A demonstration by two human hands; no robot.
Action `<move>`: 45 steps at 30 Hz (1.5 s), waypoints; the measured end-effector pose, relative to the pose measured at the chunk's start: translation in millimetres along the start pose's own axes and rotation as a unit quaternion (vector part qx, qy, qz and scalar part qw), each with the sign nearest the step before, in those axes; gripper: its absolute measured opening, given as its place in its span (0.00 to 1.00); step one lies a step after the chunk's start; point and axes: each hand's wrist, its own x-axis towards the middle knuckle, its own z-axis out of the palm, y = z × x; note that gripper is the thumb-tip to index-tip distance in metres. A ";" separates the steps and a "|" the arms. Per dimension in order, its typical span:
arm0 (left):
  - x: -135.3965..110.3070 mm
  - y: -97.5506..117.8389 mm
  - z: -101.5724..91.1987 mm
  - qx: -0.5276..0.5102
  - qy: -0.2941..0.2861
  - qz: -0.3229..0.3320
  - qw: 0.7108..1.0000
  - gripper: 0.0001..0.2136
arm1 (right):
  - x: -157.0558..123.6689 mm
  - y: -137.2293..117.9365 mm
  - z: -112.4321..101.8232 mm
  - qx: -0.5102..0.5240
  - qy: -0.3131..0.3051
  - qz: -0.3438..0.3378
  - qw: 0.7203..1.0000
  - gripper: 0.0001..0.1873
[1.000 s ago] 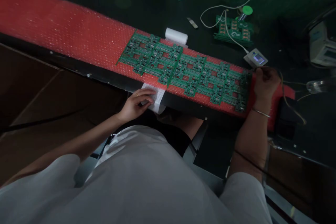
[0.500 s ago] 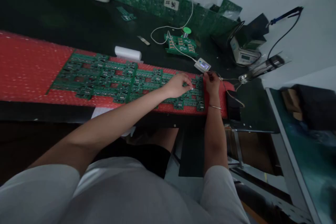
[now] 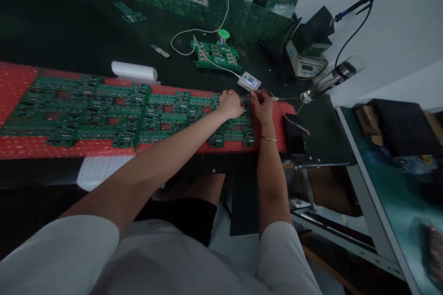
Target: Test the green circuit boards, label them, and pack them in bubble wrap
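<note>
Green circuit boards (image 3: 166, 135) lie in a long joined row on red bubble wrap (image 3: 100, 151). My left hand (image 3: 231, 104) is closed over the right end of the row, its fingertips low by the board's upper edge. What those fingers grip is hidden. Just right of it, my right hand (image 3: 263, 107) pinches near the same edge, where thin coloured wires (image 3: 294, 123) come out by the fingers and loop to the right. Close behind both hands sits a small white meter (image 3: 249, 81) with a lit screen and a white cable.
Behind the hands stand stacked boards (image 3: 216, 55) and a solder spool (image 3: 223, 36) with a green top. A white roll (image 3: 134, 71) and a cutter knife (image 3: 160, 51) lie farther left. To the right are a black phone-like slab (image 3: 294, 136), a clear tube (image 3: 332, 78) and a boxed device with a display (image 3: 306, 68).
My left hand has moved up to the board's upper edge, close beside my right hand, and its fingers now point down. The view has turned right, so the bench appears shifted left.
</note>
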 end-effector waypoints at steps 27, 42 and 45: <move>-47.4 44.0 -55.4 0.107 -0.144 0.076 0.981 0.21 | -58.2 -55.1 -51.8 -0.021 -0.091 0.006 0.996 0.21; -253.3 -51.3 -194.7 -0.014 0.075 0.074 0.994 0.15 | -103.1 -48.9 -47.9 -0.107 -0.101 -0.043 0.988 0.27; -297.0 -73.5 -207.2 -0.016 0.120 0.038 0.992 0.13 | -101.4 -49.3 -49.8 -0.131 -0.116 -0.052 0.983 0.25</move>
